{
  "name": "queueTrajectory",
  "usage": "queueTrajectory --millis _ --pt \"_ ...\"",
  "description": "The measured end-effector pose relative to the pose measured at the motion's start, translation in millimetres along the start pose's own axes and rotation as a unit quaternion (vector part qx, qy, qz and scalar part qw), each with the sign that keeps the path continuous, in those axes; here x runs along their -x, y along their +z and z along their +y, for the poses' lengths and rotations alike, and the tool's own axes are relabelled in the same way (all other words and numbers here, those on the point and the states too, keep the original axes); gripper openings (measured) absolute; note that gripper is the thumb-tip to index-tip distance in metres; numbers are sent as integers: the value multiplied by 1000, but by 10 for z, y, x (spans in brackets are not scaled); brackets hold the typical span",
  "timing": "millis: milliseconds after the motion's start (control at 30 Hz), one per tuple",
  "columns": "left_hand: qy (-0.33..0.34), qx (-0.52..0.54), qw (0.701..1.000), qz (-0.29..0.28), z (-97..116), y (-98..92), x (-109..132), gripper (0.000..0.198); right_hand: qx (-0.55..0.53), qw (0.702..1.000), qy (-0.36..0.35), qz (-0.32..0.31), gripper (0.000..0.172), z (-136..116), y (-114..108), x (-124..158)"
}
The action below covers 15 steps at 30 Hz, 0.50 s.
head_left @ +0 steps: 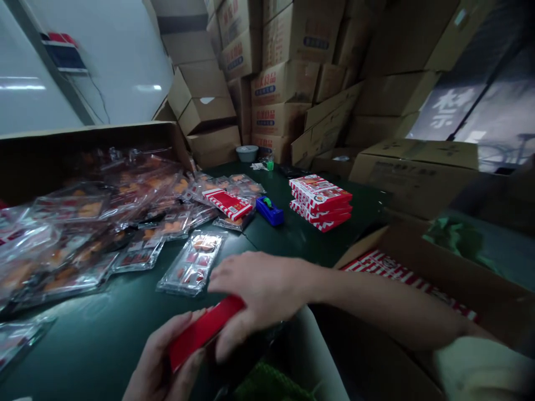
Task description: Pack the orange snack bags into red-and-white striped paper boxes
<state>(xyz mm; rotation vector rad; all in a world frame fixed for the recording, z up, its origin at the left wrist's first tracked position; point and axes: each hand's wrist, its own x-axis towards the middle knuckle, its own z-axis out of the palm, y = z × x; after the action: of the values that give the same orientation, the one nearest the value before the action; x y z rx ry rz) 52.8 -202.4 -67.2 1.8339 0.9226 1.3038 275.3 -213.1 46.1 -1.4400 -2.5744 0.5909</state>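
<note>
At the left of the frame a loose heap of clear packets [83,223] with orange and red contents is spread over the dark green table [104,340], spilling from an open carton [83,133] at the upper left. One single packet [193,262] lies apart from the heap, just above the hands.

At the lower centre the left hand [161,362] is seen with its fingers curled about the lower end of a flat red box [204,329]. The box is held tilted, just above the table's near edge, between the two hands. Its upper end is covered by the right hand [259,292], whose palm lies on top and whose fingers are wrapped down over the edge. Both hands are thus closed in a grasp on the box.

The step in hand is judged to be the handling of this one box, lifted clear of the table. Whether it is filled or sealed cannot be told. A steady two-handed hold would be called for in any further move, since the box is slim and gripped only at its ends.

Further right, a blue tape dispenser [270,210] and a stack of red-and-white boxes [321,201] are set on the table. At the right edge a second open carton [418,262] is seen with like boxes inside.
</note>
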Motion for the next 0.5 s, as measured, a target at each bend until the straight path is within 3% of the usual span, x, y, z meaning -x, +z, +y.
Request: queueTrajectory --millis 133,267,367,433,500 --pt "-101 108 986 -83 -102 64 -144 56 128 991 35 8 43 -32 155 60" --pt "-218 152 957 -112 -188 337 -150 50 145 987 58 28 50 44 192 19" --pt "-258 182 938 -140 -237 475 -177 47 107 992 49 48 63 97 135 83" --pt "-288 205 919 -175 -286 533 -260 48 53 994 12 93 79 213 83 271" --pt "-326 215 897 -205 -373 574 -393 49 30 982 21 187 88 484 18 597"
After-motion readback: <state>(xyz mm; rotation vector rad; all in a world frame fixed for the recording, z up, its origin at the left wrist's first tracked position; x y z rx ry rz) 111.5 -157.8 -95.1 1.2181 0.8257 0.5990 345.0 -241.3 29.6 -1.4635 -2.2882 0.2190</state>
